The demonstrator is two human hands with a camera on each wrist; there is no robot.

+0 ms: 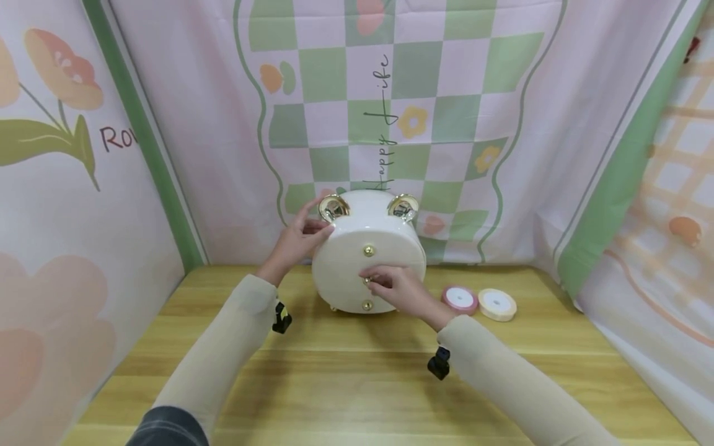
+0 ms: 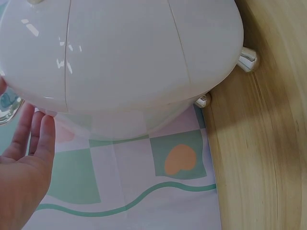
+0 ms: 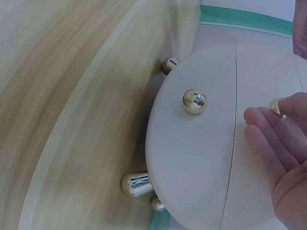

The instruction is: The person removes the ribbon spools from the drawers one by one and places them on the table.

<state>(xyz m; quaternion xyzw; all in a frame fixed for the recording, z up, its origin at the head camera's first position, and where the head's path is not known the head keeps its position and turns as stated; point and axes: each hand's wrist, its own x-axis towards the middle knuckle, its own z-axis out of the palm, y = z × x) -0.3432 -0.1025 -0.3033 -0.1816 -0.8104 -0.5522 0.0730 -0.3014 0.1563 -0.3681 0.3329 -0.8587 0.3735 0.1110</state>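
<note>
A glossy white rounded box (image 1: 365,214) stands upright on gold feet (image 3: 136,185), with two gold ears on top. Seams (image 3: 234,96) split its front into drawers, each with a round gold knob. My right hand (image 1: 398,288) pinches the middle knob (image 3: 275,106) between thumb and fingers. The upper knob (image 1: 369,250) and lower knob (image 1: 367,305) are untouched. At the box's upper left, beside the left gold ear (image 1: 333,207), my left hand (image 1: 301,238) rests with fairly straight fingers (image 2: 44,136) against the shell. The drawers look flush with the front.
To the right of the box, a pink ribbon spool (image 1: 460,298) and a cream ribbon spool (image 1: 497,304) lie flat on the wooden table (image 1: 334,384). Behind hangs a checkered curtain (image 1: 418,68), close to the table's back edge. Printed cloth also hangs at both sides.
</note>
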